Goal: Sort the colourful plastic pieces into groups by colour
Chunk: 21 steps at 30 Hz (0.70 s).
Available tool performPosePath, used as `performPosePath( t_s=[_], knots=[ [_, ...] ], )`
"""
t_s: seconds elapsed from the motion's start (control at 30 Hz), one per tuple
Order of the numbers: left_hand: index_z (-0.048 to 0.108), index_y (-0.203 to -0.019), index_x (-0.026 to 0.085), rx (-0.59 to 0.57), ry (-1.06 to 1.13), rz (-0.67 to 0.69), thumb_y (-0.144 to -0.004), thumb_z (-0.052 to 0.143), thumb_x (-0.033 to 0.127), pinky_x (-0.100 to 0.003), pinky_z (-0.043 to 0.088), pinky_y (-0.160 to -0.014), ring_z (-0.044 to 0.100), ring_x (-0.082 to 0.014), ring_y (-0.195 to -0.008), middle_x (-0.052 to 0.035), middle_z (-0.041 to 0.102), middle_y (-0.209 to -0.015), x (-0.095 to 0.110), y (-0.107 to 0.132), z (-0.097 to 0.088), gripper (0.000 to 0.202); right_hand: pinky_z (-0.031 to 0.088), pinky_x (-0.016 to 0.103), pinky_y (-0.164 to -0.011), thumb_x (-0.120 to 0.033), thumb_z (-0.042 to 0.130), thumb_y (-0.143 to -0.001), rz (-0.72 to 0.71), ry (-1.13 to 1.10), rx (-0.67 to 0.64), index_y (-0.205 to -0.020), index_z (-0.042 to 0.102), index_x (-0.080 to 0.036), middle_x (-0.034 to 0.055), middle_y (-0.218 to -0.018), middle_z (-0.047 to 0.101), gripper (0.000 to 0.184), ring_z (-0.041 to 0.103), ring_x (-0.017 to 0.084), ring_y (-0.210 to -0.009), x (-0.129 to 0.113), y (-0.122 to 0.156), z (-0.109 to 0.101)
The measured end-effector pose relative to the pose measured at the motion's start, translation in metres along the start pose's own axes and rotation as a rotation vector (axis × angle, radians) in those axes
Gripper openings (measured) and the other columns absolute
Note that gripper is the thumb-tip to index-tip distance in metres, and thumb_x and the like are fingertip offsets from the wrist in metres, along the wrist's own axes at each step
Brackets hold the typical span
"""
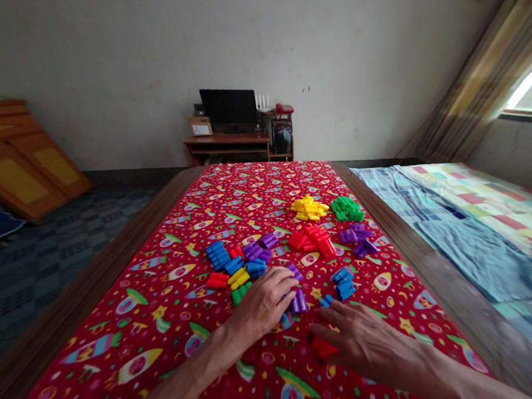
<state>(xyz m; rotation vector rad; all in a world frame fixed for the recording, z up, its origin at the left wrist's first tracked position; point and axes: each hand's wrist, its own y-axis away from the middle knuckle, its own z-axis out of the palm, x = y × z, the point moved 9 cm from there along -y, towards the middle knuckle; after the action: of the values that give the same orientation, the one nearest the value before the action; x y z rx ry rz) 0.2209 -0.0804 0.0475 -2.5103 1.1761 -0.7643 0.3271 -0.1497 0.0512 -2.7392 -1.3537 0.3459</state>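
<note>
My left hand (270, 295) rests low over the cloth, its fingers apart and slightly bent beside a purple plastic building block (298, 302). Another purple block (295, 272) shows just beyond its fingertips. To the right, my right hand (355, 334) is open, fingers spread above red blocks (324, 347), which it partly covers. A small blue block (326, 301) lies at its fingertips, and more blue blocks (345, 282) lie just beyond. Left of my left hand is a mixed cluster with a yellow block (239, 279), a green block (241, 294) and a red block (218, 280).
Farther out lie piles of yellow blocks (309, 208), green blocks (347, 208), red blocks (313, 240) and purple blocks (357, 239). A red patterned cloth (145, 365) covers the wooden-edged table (403, 249). A bed (466, 250) stands to the right; a desk with a monitor (229, 109) is ahead.
</note>
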Motion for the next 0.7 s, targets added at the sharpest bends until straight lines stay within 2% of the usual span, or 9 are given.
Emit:
performPosePath(
  t_s=[0.1,0.17,0.2,0.3,0.37,0.43,0.5,0.57,0.7],
  knots=[
    [0.065,-0.106,0.018,0.013,-0.035,0.010,-0.094,0.048,0.016,-0.035,0.051,-0.097,0.060,-0.0201,-0.110,-0.0075,0.067,-0.111,-0.002,0.004,0.001,0.020,0.051,0.031,-0.067,-0.031,0.065,-0.087,-0.064,0.064,-0.060,-0.098,0.064,-0.021,0.0072,-0.093,0.067,0.015,0.062,0.022,-0.086,-0.016,-0.002,0.009],
    [0.065,-0.104,0.018,0.015,-0.048,0.012,-0.095,0.046,0.015,-0.036,0.051,-0.098,0.060,-0.0202,-0.111,-0.0079,0.067,-0.112,-0.002,0.005,0.001,0.022,0.050,0.029,-0.066,-0.023,0.059,-0.090,-0.111,0.001,-0.058,-0.096,0.064,-0.021,0.0055,-0.089,0.066,0.008,0.061,0.019,-0.081,-0.017,-0.005,0.005],
    [0.066,-0.104,0.018,0.016,-0.050,0.016,-0.095,0.044,0.014,-0.037,0.050,-0.099,0.060,-0.0201,-0.111,-0.0080,0.068,-0.112,-0.002,0.005,0.001,0.023,0.050,0.027,-0.066,-0.020,0.056,-0.092,-0.120,-0.045,-0.039,-0.097,0.064,-0.021,0.0051,-0.089,0.066,0.010,0.061,0.017,-0.080,-0.013,-0.008,0.000],
    [0.065,-0.101,0.017,0.026,-0.044,0.023,-0.096,0.041,0.014,-0.035,0.050,-0.098,0.060,-0.0189,-0.109,-0.0081,0.068,-0.110,-0.001,0.005,0.001,0.025,0.051,0.026,-0.071,-0.018,0.050,-0.094,-0.067,-0.182,0.151,-0.107,0.064,-0.020,0.0071,-0.098,0.067,0.018,0.063,0.016,-0.085,0.021,-0.026,-0.028],
    [0.065,-0.100,0.016,0.038,-0.053,0.024,-0.097,0.041,0.015,-0.034,0.051,-0.096,0.061,-0.0184,-0.107,-0.0084,0.068,-0.108,-0.001,0.004,0.000,0.024,0.052,0.028,-0.076,-0.022,0.051,-0.094,0.014,-0.234,0.339,-0.112,0.063,-0.019,0.0095,-0.103,0.068,0.022,0.065,0.018,-0.091,0.058,-0.039,-0.049],
    [0.066,-0.098,0.015,0.038,-0.088,0.039,-0.097,0.043,0.016,-0.033,0.052,-0.094,0.062,-0.0190,-0.106,-0.0084,0.069,-0.107,0.000,0.004,-0.001,0.023,0.052,0.028,-0.075,-0.023,0.052,-0.094,0.094,-0.240,0.461,-0.112,0.064,-0.018,0.0099,-0.102,0.069,0.023,0.066,0.019,-0.089,0.095,-0.053,-0.060],
    [0.067,-0.098,0.016,0.025,-0.134,0.066,-0.096,0.045,0.015,-0.034,0.052,-0.093,0.061,-0.0200,-0.106,-0.0080,0.069,-0.105,0.001,0.003,-0.004,0.023,0.052,0.028,-0.071,-0.023,0.051,-0.093,0.140,-0.208,0.536,-0.110,0.064,-0.017,0.0098,-0.097,0.070,0.023,0.066,0.018,-0.084,0.122,-0.065,-0.063],
    [0.067,-0.100,0.017,0.017,-0.175,0.073,-0.095,0.046,0.014,-0.035,0.051,-0.095,0.060,-0.0208,-0.109,-0.0079,0.069,-0.108,-0.001,0.003,-0.009,0.022,0.052,0.028,-0.069,-0.023,0.048,-0.093,0.160,-0.141,0.597,-0.107,0.065,-0.016,0.0090,-0.089,0.069,0.022,0.065,0.018,-0.077,0.138,-0.073,-0.061],
    [0.066,-0.109,0.018,0.069,-0.276,0.006,-0.093,0.047,0.015,-0.044,0.044,-0.106,0.053,-0.0243,-0.122,-0.0099,0.062,-0.126,-0.024,0.003,-0.033,0.024,0.052,0.034,-0.078,-0.023,0.046,-0.093,0.140,0.033,0.631,-0.105,0.063,-0.015,0.0103,-0.086,0.068,0.022,0.063,0.020,-0.081,0.142,-0.077,-0.048]
  ],
)
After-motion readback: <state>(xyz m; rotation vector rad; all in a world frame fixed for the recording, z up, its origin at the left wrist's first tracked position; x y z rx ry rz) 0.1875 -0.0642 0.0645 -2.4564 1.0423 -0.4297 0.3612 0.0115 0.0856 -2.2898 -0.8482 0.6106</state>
